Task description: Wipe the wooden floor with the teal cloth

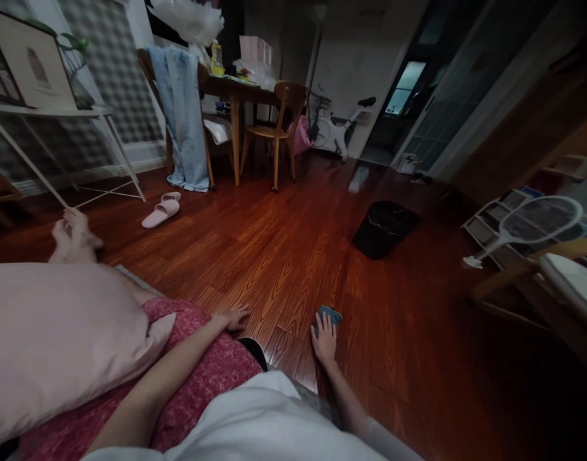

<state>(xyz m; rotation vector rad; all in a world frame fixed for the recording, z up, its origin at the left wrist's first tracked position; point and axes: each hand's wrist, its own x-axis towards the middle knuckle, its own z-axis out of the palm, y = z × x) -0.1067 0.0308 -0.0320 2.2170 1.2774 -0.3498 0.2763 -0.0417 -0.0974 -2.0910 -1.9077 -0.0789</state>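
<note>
My right hand lies palm down with its fingers spread over a small blue-green cloth on the dark red wooden floor. Most of the cloth is hidden under the fingers. My left hand is stretched out, fingers apart, at the edge of the pink-red patterned fabric. Nothing shows in it, and whether it touches the floor I cannot tell. A pale pink pillow rests on that fabric at the left, beside my left arm. Bare feet stick out beyond the pillow.
A black trash bin stands ahead on the right. Pink slippers lie ahead on the left. Farther back are a wooden chair, a table and an exercise bike. A white racket leans by a shelf at right.
</note>
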